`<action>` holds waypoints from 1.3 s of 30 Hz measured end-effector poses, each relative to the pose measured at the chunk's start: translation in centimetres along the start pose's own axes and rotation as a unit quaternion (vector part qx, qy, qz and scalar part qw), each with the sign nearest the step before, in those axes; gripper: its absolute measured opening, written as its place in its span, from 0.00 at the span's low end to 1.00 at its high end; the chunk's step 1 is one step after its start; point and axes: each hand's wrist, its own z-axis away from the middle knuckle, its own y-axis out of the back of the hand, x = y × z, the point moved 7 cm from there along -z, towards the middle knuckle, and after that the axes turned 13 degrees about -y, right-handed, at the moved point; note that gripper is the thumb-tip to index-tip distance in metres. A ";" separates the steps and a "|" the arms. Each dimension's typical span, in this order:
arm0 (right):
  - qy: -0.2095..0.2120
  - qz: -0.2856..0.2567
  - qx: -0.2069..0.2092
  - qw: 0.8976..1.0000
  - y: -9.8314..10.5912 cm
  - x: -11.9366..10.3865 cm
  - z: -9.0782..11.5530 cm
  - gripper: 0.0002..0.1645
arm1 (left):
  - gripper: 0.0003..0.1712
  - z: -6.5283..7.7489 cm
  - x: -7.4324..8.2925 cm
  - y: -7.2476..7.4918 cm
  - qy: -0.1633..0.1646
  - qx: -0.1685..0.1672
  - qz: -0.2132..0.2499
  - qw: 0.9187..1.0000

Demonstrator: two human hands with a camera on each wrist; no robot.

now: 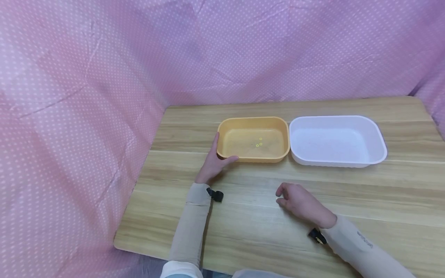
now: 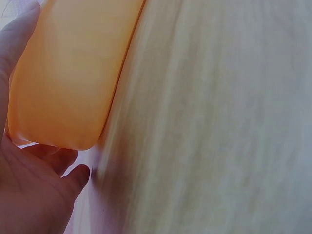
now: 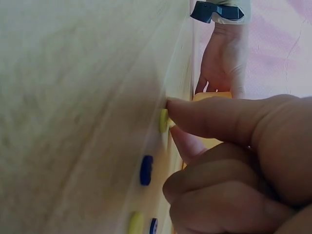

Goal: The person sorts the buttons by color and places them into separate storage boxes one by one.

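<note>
My left hand (image 1: pixel 213 164) holds the front left corner of an orange tray (image 1: pixel 253 160). Its thumb lies on the front rim, the fingers along the left side. Three small yellow round pieces (image 1: pixel 260 144), ring-like with pale middles, lie on the tray's floor. Over the table in front, my right hand (image 1: pixel 300 202) pinches a small yellow round piece (image 3: pixel 164 120) between thumb and index finger, low at the wood; its other fingers are curled. In the right wrist view a dark blue piece (image 3: pixel 146 170), another yellow piece (image 3: pixel 136 223) and a blue one with a pale face (image 3: pixel 153 226) sit near that hand.
A white tray (image 1: pixel 338 162) stands directly right of the orange one, their rims almost touching. Both are on a wood-grain table (image 1: pixel 243 227). A pink dotted cloth (image 1: pixel 222 50) hangs behind the table and along its left side.
</note>
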 end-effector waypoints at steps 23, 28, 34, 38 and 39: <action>0.013 0.120 0.031 0.992 -0.1 -1.7 0.4 0.05 | 0.73 0.1 0.0 -0.1 0.001 0.001 -0.005 1.000; 0.016 0.139 0.042 0.989 -0.2 -1.8 0.6 0.05 | 0.72 0.1 -0.2 -0.1 0.005 0.002 -0.004 1.000; 0.009 0.122 0.036 0.992 -0.2 -1.7 0.6 0.04 | 0.72 0.1 -0.3 -0.1 0.005 0.002 -0.006 1.000; 0.007 0.111 0.034 0.993 -0.1 -1.5 0.6 0.04 | 0.71 0.1 -0.3 -0.1 0.004 0.001 -0.009 1.000; 0.006 0.109 0.034 0.993 -0.1 -1.5 0.6 0.04 | 0.70 0.1 -0.3 -0.1 0.004 0.001 -0.009 1.000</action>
